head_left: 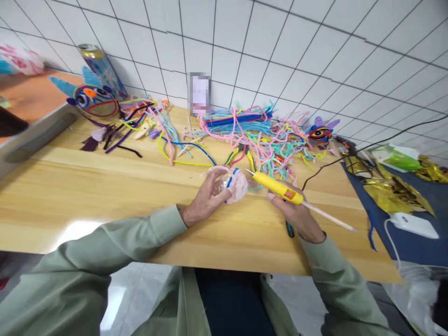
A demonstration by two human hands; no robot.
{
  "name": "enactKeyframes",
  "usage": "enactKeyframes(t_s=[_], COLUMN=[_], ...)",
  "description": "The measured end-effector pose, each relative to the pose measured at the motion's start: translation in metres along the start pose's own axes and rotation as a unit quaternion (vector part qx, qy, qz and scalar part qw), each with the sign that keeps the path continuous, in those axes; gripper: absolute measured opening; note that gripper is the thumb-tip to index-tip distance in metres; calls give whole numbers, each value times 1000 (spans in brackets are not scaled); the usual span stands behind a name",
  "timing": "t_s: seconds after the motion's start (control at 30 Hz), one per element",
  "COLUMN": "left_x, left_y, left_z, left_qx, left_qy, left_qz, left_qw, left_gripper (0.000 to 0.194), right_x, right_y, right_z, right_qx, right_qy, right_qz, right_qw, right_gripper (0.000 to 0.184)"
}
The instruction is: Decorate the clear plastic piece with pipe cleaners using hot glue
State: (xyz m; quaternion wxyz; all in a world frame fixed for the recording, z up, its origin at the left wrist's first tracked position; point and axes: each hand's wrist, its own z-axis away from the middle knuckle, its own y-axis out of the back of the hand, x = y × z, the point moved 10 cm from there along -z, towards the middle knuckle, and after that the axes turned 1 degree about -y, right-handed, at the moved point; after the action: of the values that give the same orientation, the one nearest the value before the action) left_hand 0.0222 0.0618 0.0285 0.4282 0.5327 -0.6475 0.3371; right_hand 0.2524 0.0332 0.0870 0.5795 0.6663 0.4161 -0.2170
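My left hand (pixel 208 198) is closed around a small rounded craft piece (pixel 239 185), with pale pink fuzzy material, a blue strip and a clear part. In my right hand (pixel 296 212) is a yellow hot glue gun (pixel 276 185), a clear glue stick (pixel 331 216) jutting from its rear. The gun's metal nozzle points left, close to the craft piece but apart from it. Just behind the piece lie pliers (pixel 249 158) with yellow-and-green handles. A dark-handled tool (pixel 290 228) lies below my right hand, partly hidden.
Pipe cleaners (pixel 241 123) are heaped along the tiled wall. A bird-like figure (pixel 96 100) stands at the left by a can (pixel 100 65), and a smaller one (pixel 319 134) at the right. A phone (pixel 200 93) leans on the wall. A black cable (pixel 322 164) crosses the right side.
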Motion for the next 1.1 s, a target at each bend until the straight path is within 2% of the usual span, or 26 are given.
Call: enactKeyframes(t_s=[0.07, 0.27, 0.4, 0.53, 0.8, 0.97, 1.1], left_x=[-2, -4, -1, -2, -8, -9, -11], left_y=[0, -7, -10, -9, -9, -10, -11], left_z=[-1, -3, -3, -3, -2, -1, -1], left_qx=[-1, -32, -49, -53, -55, -66, -65], left_qy=[10, 25, 26, 27, 72, 109, 117], left_qz=[-3, 9, -2, -24, 45, 75, 80], left_qw=[1000, 999, 998, 998, 995, 989, 988], left_gripper=[48, 47, 45, 47, 51, 55, 56], right_x=[6, 28, 23, 13, -6, -16, -19], right_y=[-10, -17, -25, -30, -31, -28, -27], right_z=[-4, 4, 4, 3, 5, 8, 10], right_qx=[-31, -81, -115, -130, -121, -79, -63], right_qy=[-7, -23, -7, 7, 62, 130, 147], right_qz=[-5, -18, -7, 1, 39, 69, 97], right_qw=[999, 996, 993, 991, 990, 986, 982], right_gripper=[14, 9, 5, 9, 10, 8, 7])
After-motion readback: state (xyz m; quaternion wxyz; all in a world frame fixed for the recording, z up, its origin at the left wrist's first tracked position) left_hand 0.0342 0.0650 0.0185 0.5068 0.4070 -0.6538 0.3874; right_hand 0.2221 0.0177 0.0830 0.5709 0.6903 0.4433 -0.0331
